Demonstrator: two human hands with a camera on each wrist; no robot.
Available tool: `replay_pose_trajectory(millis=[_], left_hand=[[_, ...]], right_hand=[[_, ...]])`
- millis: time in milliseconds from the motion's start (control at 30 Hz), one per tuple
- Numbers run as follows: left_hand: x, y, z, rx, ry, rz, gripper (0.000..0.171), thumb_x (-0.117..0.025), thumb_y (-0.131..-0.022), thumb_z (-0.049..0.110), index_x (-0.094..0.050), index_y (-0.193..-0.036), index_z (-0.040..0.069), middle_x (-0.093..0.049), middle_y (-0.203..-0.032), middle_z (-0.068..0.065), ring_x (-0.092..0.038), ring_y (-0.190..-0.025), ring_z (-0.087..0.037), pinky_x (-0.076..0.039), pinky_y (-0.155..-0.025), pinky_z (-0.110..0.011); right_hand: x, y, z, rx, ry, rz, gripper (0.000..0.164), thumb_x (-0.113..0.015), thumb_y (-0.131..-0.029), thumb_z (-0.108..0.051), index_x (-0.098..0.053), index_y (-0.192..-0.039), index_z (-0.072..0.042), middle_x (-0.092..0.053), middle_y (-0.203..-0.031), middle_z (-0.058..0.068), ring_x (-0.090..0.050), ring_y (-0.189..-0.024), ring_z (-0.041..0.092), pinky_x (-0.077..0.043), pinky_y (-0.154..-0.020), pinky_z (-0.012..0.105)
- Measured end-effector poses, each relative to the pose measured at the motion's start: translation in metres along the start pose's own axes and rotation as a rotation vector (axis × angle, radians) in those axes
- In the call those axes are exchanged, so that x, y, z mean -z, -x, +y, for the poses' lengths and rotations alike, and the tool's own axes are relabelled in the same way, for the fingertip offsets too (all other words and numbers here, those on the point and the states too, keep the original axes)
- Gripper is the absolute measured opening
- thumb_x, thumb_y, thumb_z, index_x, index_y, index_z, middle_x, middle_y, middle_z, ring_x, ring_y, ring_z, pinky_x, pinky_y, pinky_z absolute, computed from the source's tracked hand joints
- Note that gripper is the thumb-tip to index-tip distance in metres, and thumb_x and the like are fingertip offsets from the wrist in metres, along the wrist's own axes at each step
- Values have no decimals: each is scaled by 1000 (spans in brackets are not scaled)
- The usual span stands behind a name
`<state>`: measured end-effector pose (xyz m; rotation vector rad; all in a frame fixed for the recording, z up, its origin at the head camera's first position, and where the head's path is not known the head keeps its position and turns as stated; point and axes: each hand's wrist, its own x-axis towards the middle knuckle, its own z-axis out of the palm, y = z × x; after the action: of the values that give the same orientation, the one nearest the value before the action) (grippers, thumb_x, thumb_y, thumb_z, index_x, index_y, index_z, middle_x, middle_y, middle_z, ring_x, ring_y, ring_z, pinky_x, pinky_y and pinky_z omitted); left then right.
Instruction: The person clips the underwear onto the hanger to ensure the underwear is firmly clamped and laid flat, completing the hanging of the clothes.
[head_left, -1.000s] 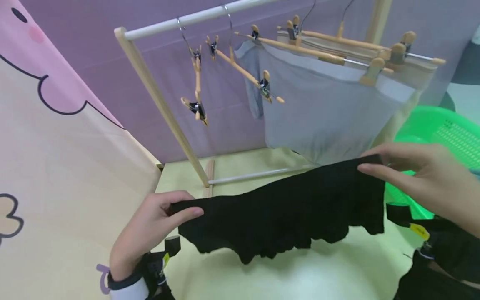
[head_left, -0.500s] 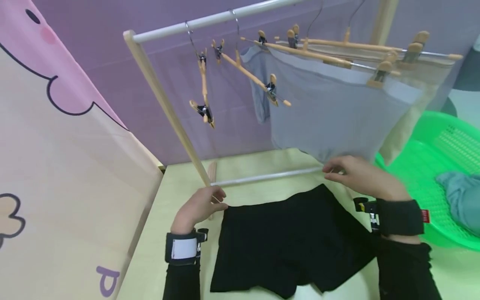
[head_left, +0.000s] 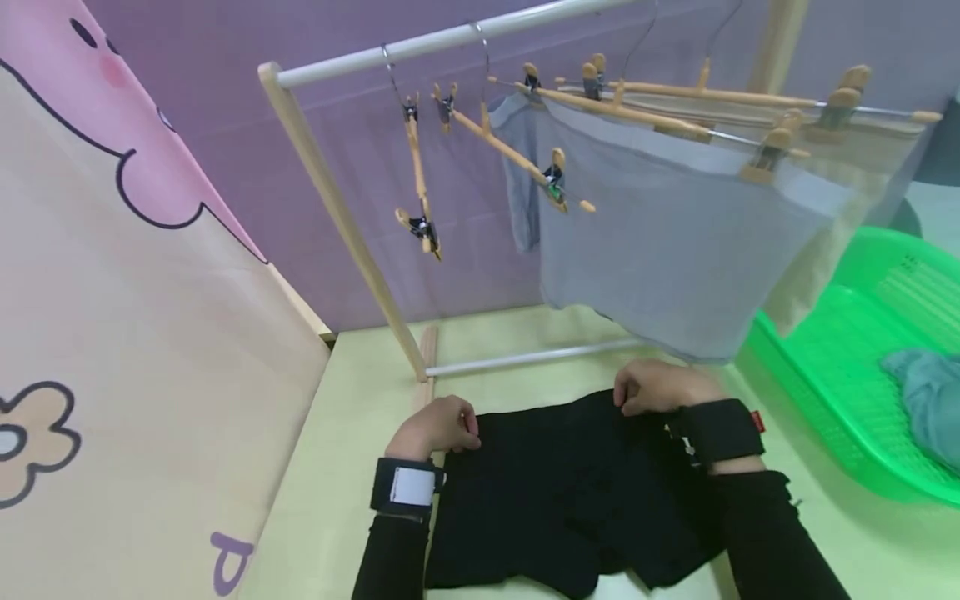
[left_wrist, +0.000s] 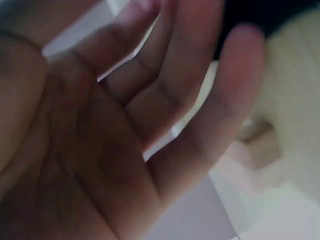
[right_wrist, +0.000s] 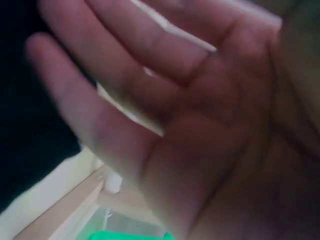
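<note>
Black shorts (head_left: 540, 492) lie spread on the pale table, waistband toward the rack. At the waistband's left corner, my left hand (head_left: 438, 429) pinches the cloth between thumb and fingertips. My right hand (head_left: 660, 387) does the same near the right corner, its forearm covering part of that leg. Both wrist views show the palm and loosely bent fingers of the left hand (left_wrist: 125, 120) and right hand (right_wrist: 190, 110), with dark cloth beyond the fingertips. The pinching tips themselves lie outside those views.
Behind the shorts stands a rack with a white rail (head_left: 450, 39). Two bare clip hangers (head_left: 498, 146) hang left of grey shorts (head_left: 645, 225) and a beige garment (head_left: 817, 258). A green basket (head_left: 817, 400) holding a teal cloth (head_left: 930, 400) stands at the right.
The black shorts, earlier stretched in the air between both hands, were lowered flat onto the table. Both hands then moved inward and down onto the waistband.
</note>
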<state>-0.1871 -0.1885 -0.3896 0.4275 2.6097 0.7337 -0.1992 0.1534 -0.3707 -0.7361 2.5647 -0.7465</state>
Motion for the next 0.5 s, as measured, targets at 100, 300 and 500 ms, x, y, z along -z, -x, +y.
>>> replay_pose_trajectory(millis=[100, 300, 500], left_hand=[[0, -2, -2, 18, -32, 34, 16, -77, -84, 9, -63, -77, 8, -61, -70, -1, -60, -62, -16, -43, -57, -28], [9, 1, -10, 11, 21, 120, 14, -71, -92, 17, -67, -84, 7, -65, -71, -3, -62, -62, -15, -46, -56, -27], [27, 10, -17, 140, 88, 490, 28, -67, -96, 31, -69, -87, 4, -65, -71, -6, -59, -60, -16, -42, -50, -27]], right_hand=[[-2, 1, 8, -55, -15, 30, 8, -69, -86, 2, -67, -92, -3, -63, -84, 4, -54, -71, 14, -45, -65, 31], [-6, -2, 14, -68, -36, 60, 14, -74, -81, 2, -64, -87, -5, -61, -80, 3, -53, -70, 14, -45, -66, 31], [-8, -1, 17, -85, -8, 63, 16, -75, -81, 1, -62, -85, -7, -58, -79, 3, -51, -70, 15, -43, -66, 31]])
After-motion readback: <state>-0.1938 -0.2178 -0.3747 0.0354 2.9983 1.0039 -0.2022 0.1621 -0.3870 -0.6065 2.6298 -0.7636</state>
